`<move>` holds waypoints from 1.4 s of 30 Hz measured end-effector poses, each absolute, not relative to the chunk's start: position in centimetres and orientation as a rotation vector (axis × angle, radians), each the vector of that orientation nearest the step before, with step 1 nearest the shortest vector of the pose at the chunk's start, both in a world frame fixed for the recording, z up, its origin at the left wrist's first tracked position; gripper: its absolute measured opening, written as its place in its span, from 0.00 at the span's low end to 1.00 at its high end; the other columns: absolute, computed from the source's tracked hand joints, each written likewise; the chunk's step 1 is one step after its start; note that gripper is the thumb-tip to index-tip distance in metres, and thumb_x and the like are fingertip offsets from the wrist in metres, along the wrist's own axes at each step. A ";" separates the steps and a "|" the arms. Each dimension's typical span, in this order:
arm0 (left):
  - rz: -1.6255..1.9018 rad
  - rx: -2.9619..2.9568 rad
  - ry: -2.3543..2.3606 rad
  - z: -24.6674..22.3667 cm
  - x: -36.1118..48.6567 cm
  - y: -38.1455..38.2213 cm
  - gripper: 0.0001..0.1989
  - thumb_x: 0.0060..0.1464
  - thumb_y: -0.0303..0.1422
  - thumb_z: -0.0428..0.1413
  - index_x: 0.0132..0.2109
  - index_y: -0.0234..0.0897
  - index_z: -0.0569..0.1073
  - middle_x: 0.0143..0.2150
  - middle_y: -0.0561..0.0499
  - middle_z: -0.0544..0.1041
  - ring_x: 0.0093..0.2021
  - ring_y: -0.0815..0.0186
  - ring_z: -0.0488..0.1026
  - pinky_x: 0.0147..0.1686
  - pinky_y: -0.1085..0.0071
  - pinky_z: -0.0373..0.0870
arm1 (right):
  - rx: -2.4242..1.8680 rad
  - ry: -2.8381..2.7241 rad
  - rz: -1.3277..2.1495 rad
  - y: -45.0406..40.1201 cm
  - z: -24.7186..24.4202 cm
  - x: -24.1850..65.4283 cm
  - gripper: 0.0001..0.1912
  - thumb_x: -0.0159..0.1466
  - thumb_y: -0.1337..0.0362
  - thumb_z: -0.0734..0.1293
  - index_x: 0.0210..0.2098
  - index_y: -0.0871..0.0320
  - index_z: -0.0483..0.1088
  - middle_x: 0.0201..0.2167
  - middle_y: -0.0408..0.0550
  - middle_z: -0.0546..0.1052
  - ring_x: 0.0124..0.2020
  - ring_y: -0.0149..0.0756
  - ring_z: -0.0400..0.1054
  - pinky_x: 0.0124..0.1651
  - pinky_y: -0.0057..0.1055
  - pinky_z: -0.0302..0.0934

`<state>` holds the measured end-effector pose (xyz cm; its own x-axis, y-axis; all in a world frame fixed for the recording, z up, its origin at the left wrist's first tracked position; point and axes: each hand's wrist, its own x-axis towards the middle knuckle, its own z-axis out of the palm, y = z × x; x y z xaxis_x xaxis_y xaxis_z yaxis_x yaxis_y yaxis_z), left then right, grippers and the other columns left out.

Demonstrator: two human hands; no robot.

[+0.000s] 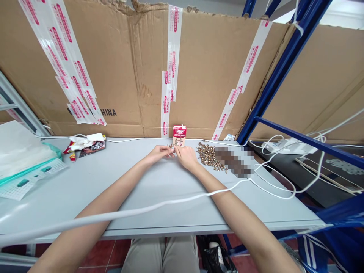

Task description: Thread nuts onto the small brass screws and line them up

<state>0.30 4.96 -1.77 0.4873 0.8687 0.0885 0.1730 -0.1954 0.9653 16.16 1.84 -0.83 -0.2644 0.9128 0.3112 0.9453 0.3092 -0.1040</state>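
Head view: left hand and right hand meet at pinched fingertips, any held piece too small to tell, brass fittings heaped at three o'clock, nearer the right.

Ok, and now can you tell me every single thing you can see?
drink carton: one, red and white, upright at the table's back edge
small metal fasteners: many, brass-coloured, heaped right of the carton
blurred patch: one, brown, beside the heap, too blurred to tell what it is
snack wrappers: a few, red, white and dark, back left on the table
white sheet: one, white with teal edging, far left
cardboard wall: one, brown, behind the table, strips of red-printed tape on it
shelving frame: one, blue, right side
white cable: one or more, white, looping right and across the table
table: one, light grey, in front of the person
left hand: one, bare, fingertips meeting the right hand's near the carton
right hand: one, bare, beside the carton and heap
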 end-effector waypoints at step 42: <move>1.039 2.319 1.235 -0.8 0.6 3.6 0.09 0.50 0.37 0.54 0.35 0.39 0.77 0.33 0.52 0.78 0.32 0.65 0.71 0.36 0.72 0.62 | -1.511 -2.086 0.135 3.3 -2.5 16.5 0.24 0.67 0.55 0.46 0.34 0.56 0.70 0.29 0.46 0.74 0.28 0.32 0.63 0.29 0.24 0.47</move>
